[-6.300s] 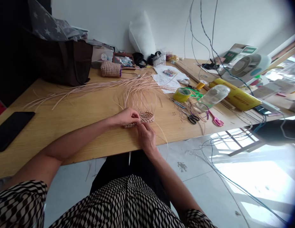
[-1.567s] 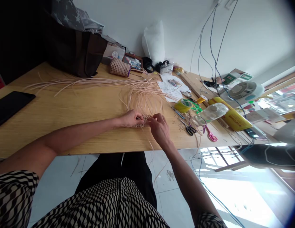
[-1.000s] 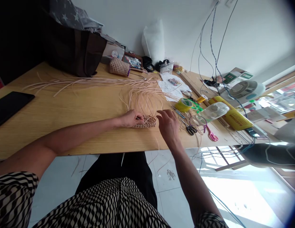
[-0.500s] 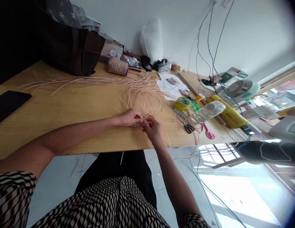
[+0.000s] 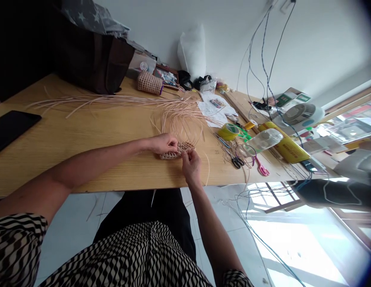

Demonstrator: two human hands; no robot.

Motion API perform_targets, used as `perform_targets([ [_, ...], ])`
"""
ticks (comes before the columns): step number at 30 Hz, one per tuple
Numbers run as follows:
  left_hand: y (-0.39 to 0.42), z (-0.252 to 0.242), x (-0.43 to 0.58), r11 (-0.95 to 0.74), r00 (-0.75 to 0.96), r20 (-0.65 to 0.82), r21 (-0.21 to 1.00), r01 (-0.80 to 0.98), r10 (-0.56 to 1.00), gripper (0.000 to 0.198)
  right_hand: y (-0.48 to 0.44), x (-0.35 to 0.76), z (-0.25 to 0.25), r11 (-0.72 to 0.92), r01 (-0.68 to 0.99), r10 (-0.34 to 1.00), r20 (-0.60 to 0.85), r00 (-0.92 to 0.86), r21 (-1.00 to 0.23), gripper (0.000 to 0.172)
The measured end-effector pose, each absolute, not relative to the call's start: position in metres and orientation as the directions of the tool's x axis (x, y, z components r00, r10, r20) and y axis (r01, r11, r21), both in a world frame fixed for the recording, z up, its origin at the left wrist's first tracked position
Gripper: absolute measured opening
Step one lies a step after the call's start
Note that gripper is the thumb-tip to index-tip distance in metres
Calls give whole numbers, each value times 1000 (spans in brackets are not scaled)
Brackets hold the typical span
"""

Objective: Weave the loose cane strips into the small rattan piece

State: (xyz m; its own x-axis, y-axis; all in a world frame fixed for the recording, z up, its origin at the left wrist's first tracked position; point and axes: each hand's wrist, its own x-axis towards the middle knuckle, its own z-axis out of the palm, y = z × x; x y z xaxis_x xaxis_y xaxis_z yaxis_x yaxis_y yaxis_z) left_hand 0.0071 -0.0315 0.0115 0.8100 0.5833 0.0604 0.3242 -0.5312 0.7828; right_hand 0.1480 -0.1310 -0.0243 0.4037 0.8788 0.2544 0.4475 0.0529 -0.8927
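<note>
A small piece of pinkish-beige weaving (image 5: pixel 170 155) lies near the table's front edge, with many loose strands (image 5: pixel 179 115) fanning out from its far side. My left hand (image 5: pixel 165 143) is closed in a pinch over the left part of the weaving, apparently on a strand. At its right end, my right hand (image 5: pixel 191 162) is closed too, thumb and finger pressed together on a thin strand. The exact grip of both hands is too small to see fully. A finished-looking woven pouch (image 5: pixel 150 83) lies farther back.
Long strands spread leftward across the wooden table (image 5: pixel 113 131). A tablet (image 5: pixel 13 127) and a dark bag (image 5: pixel 83 59) are at left. To the right lie black-handled scissors (image 5: pixel 237 162), pink scissors (image 5: pixel 262 167), yellow tape (image 5: pixel 228 131), a clear bottle (image 5: pixel 265 140) and a fan (image 5: pixel 302 115).
My hands have moved slightly apart, the left one a little left and up, the right one a little to the right. More of the weaving shows between and below them.
</note>
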Motion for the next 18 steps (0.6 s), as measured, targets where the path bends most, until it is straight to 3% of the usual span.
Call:
perform_targets([
  [6,-32,13,8,-603,831,71,722,339,552,10,-129,148,-29,66,436,858,275,434,-897,19],
  [14,-47,22,11,-630,777,164,696,345,607,17,-131,149,-25,72,577,880,325,347,-813,20],
  [18,-50,13,16,-559,721,177,759,332,669,14,-137,151,-13,6,637,916,260,306,-771,23],
])
